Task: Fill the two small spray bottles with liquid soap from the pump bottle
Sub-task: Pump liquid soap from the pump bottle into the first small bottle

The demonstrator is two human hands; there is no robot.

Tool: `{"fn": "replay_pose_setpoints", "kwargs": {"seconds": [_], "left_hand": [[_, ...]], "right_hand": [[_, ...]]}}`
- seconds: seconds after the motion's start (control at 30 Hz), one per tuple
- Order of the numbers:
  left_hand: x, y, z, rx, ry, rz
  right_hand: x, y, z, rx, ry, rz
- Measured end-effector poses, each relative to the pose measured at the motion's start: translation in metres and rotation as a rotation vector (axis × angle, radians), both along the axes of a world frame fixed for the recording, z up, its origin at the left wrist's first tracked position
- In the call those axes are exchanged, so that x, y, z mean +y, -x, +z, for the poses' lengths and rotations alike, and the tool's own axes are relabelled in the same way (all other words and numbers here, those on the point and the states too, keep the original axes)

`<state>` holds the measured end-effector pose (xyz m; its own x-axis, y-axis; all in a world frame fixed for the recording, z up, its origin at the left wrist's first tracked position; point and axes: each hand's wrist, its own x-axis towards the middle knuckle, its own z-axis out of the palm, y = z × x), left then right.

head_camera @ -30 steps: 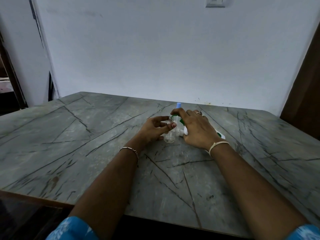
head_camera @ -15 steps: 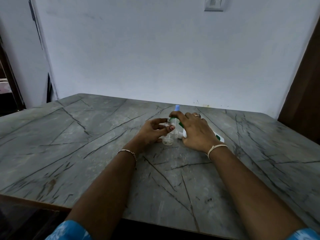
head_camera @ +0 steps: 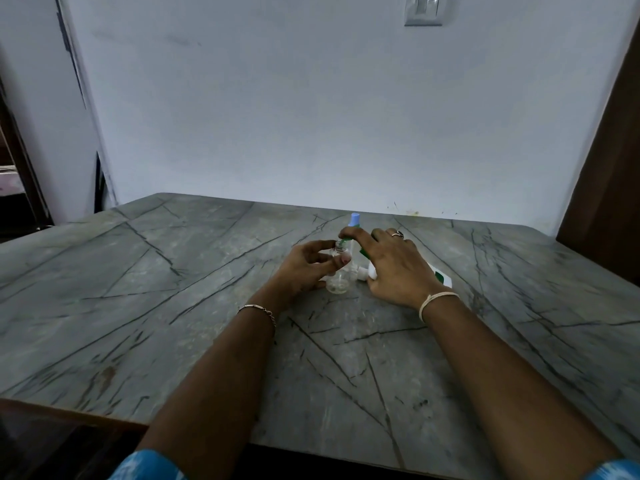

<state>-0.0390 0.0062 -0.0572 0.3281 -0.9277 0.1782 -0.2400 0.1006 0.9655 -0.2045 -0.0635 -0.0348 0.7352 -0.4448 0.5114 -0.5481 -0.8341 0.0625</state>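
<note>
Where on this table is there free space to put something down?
The left half of the table, from the left hand to the edge, is bare; so are the near strip between the forearms and the right side beyond the pump bottle. Crowded: the middle, where the right hand, clear bottle and blue-capped bottle cluster.

setting: prob. a room in a home. evidence noted: large grey stone-look table w/ dark veins and a wood edge, set against a plain painted wall that is scuffed & marked in places. household-type switch plate seen high on the wall. dark wooden door or panel at right edge. dim opening to another space at left. items on table are domestic toiletries: pump bottle & small spray bottle. lighting is dim, ambient.
</note>
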Motion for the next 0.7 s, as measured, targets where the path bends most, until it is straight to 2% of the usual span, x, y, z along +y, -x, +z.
{"fn": "replay_pose_setpoints", "kwargs": {"seconds": [0.4, 0.7], "left_hand": [[-0.0005, -0.0005, -0.0022, -0.001, 0.009, -0.007], [-0.001, -0.0003, -0.0019, -0.047, 0.005, -0.003]], "right_hand": [[0.0007, 0.0005, -0.0031, -0.011, 0.026, -0.01], [0.0004, -0.0057, -0.0008, -0.059, -0.046, -0.005]]}}
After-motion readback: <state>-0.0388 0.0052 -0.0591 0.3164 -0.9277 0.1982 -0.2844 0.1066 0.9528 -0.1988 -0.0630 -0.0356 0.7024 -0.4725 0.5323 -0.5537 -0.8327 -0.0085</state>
